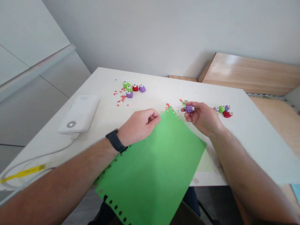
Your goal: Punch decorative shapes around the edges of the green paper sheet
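Green paper sheet (150, 168), overhanging the counter (164, 93), is pinched by the fingers of the left hand (137, 126); fingers of the right hand (203, 118) clamp a purple craft punch (189, 108). Caution: a slack pinch may let the sheet slip.

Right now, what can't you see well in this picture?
In the head view:
- The purple craft punch is partly hidden by the fingers of the right hand.
- The fingertips of the left hand are curled, so it's hard to tell if they grip the green paper sheet.
- The bottom edge cuts off that sheet.
- The red paper bits are too small to show their shapes.
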A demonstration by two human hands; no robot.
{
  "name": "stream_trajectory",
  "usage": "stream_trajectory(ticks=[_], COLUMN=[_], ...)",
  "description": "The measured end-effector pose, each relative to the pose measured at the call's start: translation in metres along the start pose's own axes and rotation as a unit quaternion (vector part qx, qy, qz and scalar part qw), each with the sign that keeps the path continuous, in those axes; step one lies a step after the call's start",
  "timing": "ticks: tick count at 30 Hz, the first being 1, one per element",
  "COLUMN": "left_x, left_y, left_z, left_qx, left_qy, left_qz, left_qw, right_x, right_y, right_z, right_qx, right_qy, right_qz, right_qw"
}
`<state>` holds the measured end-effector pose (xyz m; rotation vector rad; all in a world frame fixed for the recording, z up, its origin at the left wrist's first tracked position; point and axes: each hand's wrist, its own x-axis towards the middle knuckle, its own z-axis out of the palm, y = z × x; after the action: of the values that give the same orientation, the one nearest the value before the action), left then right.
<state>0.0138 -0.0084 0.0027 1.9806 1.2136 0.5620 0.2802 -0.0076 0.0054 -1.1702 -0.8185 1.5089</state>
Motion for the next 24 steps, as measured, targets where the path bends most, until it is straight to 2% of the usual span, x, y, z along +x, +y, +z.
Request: stream_trajectory(ticks=[8,18,24], left_x=[-0.001,-0.001,0.000], left_y=[-0.001,-0.002,-0.002], left_z=[0.001,0.000,0.000], left_qx=[-0.007,-0.003,-0.004], left_qy=[-0.001,0.004,0.005], left_qz=[-0.007,-0.002,0.002], left_qw=[1.000,1.000,1.000], right_x=[-0.003,0.006,0.009], right_y=[0.006,0.018,0.023], right_z=[-0.002,-0.009,-0.012], right_qx=[-0.166,-0.284,-0.312], right_qy=[0.032,0.088,0.094], right_qz=[-0.052,-0.102,-0.136], right_qw=[0.984,0.949,0.936])
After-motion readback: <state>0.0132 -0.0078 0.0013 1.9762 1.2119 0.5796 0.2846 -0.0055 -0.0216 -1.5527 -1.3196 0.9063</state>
